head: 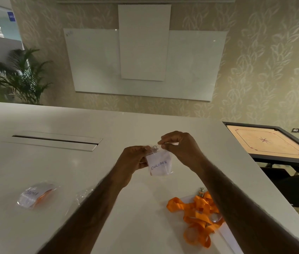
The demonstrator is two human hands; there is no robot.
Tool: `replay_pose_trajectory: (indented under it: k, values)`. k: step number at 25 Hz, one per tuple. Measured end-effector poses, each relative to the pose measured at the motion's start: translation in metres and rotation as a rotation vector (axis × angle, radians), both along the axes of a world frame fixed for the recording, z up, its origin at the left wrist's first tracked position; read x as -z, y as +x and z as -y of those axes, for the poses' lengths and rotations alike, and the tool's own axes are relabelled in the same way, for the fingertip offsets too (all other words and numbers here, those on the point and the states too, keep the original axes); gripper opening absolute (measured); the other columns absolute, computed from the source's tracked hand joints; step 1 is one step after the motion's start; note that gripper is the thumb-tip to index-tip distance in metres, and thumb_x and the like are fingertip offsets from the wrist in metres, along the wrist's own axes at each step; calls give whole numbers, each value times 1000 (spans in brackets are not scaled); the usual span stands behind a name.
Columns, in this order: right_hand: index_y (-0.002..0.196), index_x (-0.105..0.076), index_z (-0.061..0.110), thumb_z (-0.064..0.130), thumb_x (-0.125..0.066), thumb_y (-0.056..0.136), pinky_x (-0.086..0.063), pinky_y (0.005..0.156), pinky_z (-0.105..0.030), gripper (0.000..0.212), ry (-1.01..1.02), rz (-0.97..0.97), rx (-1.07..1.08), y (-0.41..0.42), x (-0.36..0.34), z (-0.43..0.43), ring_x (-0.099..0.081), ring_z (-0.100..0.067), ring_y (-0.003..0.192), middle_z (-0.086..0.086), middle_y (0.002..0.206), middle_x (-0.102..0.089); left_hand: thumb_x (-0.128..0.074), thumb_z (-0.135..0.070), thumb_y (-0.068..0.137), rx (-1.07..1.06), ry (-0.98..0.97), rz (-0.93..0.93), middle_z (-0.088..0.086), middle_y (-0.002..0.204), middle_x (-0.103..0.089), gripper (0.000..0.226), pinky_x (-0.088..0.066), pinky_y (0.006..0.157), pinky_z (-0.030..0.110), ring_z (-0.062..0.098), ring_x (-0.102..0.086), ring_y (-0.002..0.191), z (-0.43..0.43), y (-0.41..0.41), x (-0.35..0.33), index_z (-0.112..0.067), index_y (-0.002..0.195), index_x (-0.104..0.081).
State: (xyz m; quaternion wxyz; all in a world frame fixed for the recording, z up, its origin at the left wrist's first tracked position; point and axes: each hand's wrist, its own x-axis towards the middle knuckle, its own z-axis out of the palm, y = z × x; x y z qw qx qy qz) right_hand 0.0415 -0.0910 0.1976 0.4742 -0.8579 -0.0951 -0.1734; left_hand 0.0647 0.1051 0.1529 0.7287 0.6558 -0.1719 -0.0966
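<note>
Clear badge pouch (158, 163) being held over white table (53, 171) in a wallpapered room.
A whiteboard (93, 61) is being shown on the wall, a carrom board (271, 142) at right. The pouch, labelled "CHROME", is being gripped at its left side by the left hand (133, 158) and pinched at its top edge by the right hand (180, 145).
</note>
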Motion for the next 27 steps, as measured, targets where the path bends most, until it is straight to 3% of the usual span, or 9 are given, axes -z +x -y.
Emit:
replay_pose_trajectory:
  k: [2, 4, 6, 8, 12, 15, 18, 22, 27]
  values:
    - [86, -79, 20, 7, -73, 85, -52, 83, -16, 14, -39, -19, 17, 1, -1, -1, -67, -1, 91, 12, 100, -74, -64, -27, 97, -24, 5, 24, 10, 109, -76, 21, -59, 82, 31, 26, -73, 101, 2, 0, -1, -16, 108, -79]
    - [88, -77, 15, 9, -73, 86, -58, 86, -38, 8, -67, -124, 4, 1, -2, -1, -71, -16, 91, 7, 96, -75, -61, -24, 100, -66, 3, 49, 9, 108, -77, 22, -58, 83, 33, 26, -72, 101, 3, -1, 0, -14, 109, -78]
    - [87, -76, 15, 10, -76, 82, -57, 82, -49, 7, -124, -177, -28, -2, -3, -3, -70, -31, 90, -2, 91, -75, -57, -27, 102, -103, 6, 50, 7, 108, -77, 24, -58, 82, 39, 26, -72, 99, 5, -2, 0, -17, 110, -77]
    - [84, -75, 15, 9, -80, 77, -56, 74, -45, 10, -163, -168, -71, -3, -3, -4, -69, -32, 89, -6, 91, -74, -55, -31, 103, -122, 21, 55, 6, 107, -77, 26, -58, 85, 45, 29, -73, 100, 7, -3, 0, -20, 111, -77]
    - [81, -74, 14, 4, -71, 81, -45, 60, -29, 11, -122, -186, -113, -3, -1, -4, -60, -9, 64, 4, 76, -70, -55, -30, 103, -130, 50, 85, 6, 107, -77, 25, -56, 88, 48, 31, -72, 102, 8, -4, 0, -23, 113, -76]
    - [92, -72, 11, 1, -65, 84, -43, 61, -32, 14, -127, -218, -132, 0, 1, -4, -55, -16, 68, -4, 77, -65, -59, -17, 99, -162, 46, 72, 5, 103, -77, 20, -58, 83, 47, 30, -72, 98, 8, -2, -2, -19, 102, -79]
    - [91, -73, 8, 5, -69, 86, -46, 62, -25, 7, -121, -238, -128, 1, 4, -4, -59, -10, 68, -4, 79, -69, -58, -1, 94, -175, 73, 133, 0, 92, -78, 28, -59, 78, 34, 23, -72, 91, 9, 1, -3, -17, 88, -79]
    - [87, -73, 6, 13, -69, 90, -45, 65, -26, 8, -131, -254, -147, 1, 4, -3, -58, -9, 70, -9, 83, -71, -65, -11, 93, -138, 171, 200, -1, 88, -77, 22, -52, 72, 26, 11, -71, 80, 8, 4, -3, -24, 80, -78]
    - [88, -74, 7, 18, -68, 92, -44, 60, -22, 12, -107, -284, -171, -1, 5, -1, -58, -11, 69, -9, 81, -70, -68, -7, 90, -167, 181, 213, -1, 87, -78, 22, -54, 75, 29, 12, -70, 81, 6, 9, -1, -23, 78, -78]
